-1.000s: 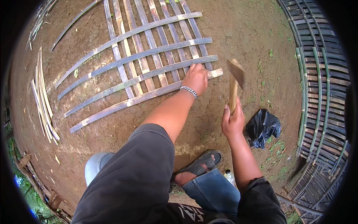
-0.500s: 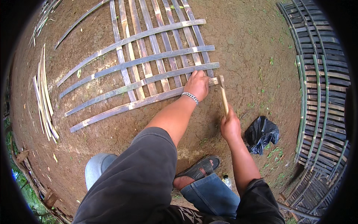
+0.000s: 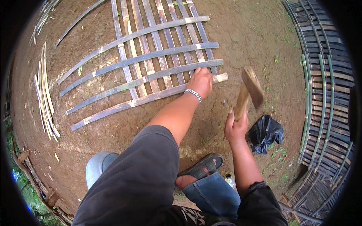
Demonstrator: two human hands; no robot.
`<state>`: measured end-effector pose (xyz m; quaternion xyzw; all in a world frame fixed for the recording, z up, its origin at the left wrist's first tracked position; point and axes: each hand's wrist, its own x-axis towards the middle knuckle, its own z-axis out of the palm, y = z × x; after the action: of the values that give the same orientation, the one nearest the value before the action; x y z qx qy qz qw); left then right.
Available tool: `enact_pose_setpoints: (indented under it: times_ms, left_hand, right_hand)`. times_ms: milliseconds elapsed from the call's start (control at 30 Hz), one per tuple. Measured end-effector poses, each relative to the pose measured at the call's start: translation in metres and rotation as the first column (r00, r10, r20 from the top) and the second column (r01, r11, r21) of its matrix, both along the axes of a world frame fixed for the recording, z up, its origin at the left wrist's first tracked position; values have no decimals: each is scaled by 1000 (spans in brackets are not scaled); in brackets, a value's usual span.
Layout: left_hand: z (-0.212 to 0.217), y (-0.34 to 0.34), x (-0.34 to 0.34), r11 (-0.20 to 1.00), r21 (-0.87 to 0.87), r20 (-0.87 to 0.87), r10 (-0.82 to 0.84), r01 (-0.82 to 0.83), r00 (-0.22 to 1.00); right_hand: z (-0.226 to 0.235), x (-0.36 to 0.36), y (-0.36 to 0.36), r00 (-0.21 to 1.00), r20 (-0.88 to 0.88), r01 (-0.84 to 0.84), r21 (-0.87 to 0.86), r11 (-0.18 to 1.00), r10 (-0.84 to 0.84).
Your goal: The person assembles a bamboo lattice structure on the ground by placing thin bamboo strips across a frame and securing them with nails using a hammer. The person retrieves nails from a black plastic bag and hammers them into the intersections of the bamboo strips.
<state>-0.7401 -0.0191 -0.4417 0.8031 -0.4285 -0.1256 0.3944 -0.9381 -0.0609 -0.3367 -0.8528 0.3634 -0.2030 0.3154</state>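
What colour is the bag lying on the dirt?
The bag is black and shiny, seen best in the head view.

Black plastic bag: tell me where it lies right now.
In the head view, the black plastic bag lies on the dirt at the person's right, just beside the right hand gripping the mallet.

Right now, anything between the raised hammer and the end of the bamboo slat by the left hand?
Nothing visible. The hammer is up in the right hand, off to the right of the slat end, with only bare dirt between. The left hand presses the lattice just left of that end, close to the strike spot.
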Motion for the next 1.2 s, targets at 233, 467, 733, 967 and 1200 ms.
enact_pose_setpoints:
  times_ms: [233, 467, 733, 967, 1200]
  left_hand:
    - [6, -10, -6, 999, 32, -25, -29, 30, 999]
    - [2, -12, -3, 999, 24, -3, -44, 44, 999]
    - [6, -9, -6, 999, 34, 17, -34, 34, 999]
    - [1, -9, -5, 1000, -15, 34, -23, 24, 999]
    - [5, -11, -4, 996, -58, 27, -59, 60, 998]
  right_hand:
    - [-8, -3, -15, 968, -232, 139, 170, 976, -97]
    - [-20, -12, -9, 886, -464, 133, 211, 968, -20]
    - [-29, -28, -8, 873, -487, 142, 202, 969, -26]
    - [-1, -76, -27, 905, -346, 331, 209, 920, -247]
    - [22, -184, -22, 940, -317, 144, 34, 989, -126]
